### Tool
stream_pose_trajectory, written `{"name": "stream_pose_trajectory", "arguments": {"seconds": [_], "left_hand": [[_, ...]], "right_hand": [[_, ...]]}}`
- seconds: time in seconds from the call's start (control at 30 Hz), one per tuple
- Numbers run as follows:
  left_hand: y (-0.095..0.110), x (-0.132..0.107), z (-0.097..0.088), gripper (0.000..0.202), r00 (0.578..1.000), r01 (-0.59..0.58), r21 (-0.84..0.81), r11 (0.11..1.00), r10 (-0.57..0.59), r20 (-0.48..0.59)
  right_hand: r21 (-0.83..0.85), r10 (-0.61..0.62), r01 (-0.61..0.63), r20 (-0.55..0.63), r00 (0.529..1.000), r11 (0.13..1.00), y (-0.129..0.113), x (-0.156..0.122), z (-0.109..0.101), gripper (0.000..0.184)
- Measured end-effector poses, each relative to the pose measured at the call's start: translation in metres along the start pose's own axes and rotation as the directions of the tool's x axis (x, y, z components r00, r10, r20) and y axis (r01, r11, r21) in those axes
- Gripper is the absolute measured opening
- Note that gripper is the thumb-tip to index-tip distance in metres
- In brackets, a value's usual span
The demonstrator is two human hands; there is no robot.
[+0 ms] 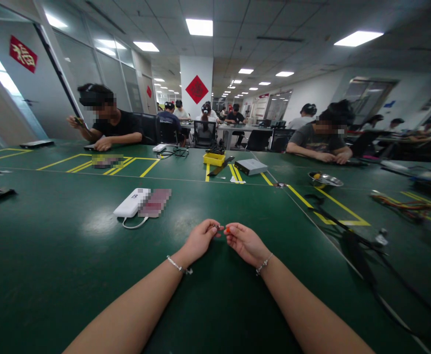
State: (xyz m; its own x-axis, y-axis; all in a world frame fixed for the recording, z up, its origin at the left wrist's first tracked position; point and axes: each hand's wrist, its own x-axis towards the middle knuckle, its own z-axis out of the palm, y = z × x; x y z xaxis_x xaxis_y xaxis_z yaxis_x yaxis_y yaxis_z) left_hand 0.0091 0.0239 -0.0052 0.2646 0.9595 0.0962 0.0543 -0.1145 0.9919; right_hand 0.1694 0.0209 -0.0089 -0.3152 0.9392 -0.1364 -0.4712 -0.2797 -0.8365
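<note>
My left hand [203, 237] and my right hand [245, 242] meet over the green tabletop [186, 305], fingertips almost touching. A small orange piece [227, 230] is pinched between the thumb and fingers of my right hand; its kind is too small to make out. My left hand is closed in a pinch as well, around something tiny and dark [217, 227] that I cannot identify. Each wrist wears a bracelet. Left of the hands lies a white power bank [132, 202] with a short white cable, beside a blurred reddish flat item [155, 203].
Ahead stand a yellow tray [214, 159] and a grey box [251, 166]. A metal dish [326, 179], black cables [359, 255] and bundled wires [403, 201] lie on the right. Yellow tape marks the table. Two people [115, 123] sit across it, one left, one right.
</note>
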Motion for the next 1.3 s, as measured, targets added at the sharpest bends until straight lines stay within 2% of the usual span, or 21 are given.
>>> {"name": "stream_pose_trajectory", "arguments": {"seconds": [0.17,0.33,0.7,1.1,1.3], "left_hand": [[-0.0038,0.0000,-0.0012,0.013,1.000,-0.023,0.038,0.999,0.024,-0.014],[-0.0083,-0.0012,-0.0038,0.014,1.000,-0.020,-0.011,1.000,0.020,-0.004],[-0.0030,-0.0018,-0.0003,0.012,0.999,-0.037,0.027,0.999,0.036,0.019],[-0.0088,0.0001,0.0013,0.021,0.997,-0.075,0.055,0.996,0.073,0.037],[-0.0100,0.0013,0.0012,0.025,0.997,-0.075,0.076,0.994,0.075,0.004]], "right_hand": [[0.010,0.013,-0.013,0.028,1.000,1.000,-0.0004,-0.0003,-0.0012,0.018],[0.034,0.017,-0.019,0.042,0.999,0.999,-0.0018,-0.0007,0.0012,0.014],[0.006,0.007,-0.008,0.102,0.995,1.000,-0.0039,0.0015,-0.0013,0.015],[0.021,0.007,-0.009,0.079,0.997,1.000,-0.0034,0.0049,-0.0029,0.016],[0.002,-0.009,0.009,0.092,0.996,1.000,-0.0045,0.0026,-0.0013,0.019]]}}
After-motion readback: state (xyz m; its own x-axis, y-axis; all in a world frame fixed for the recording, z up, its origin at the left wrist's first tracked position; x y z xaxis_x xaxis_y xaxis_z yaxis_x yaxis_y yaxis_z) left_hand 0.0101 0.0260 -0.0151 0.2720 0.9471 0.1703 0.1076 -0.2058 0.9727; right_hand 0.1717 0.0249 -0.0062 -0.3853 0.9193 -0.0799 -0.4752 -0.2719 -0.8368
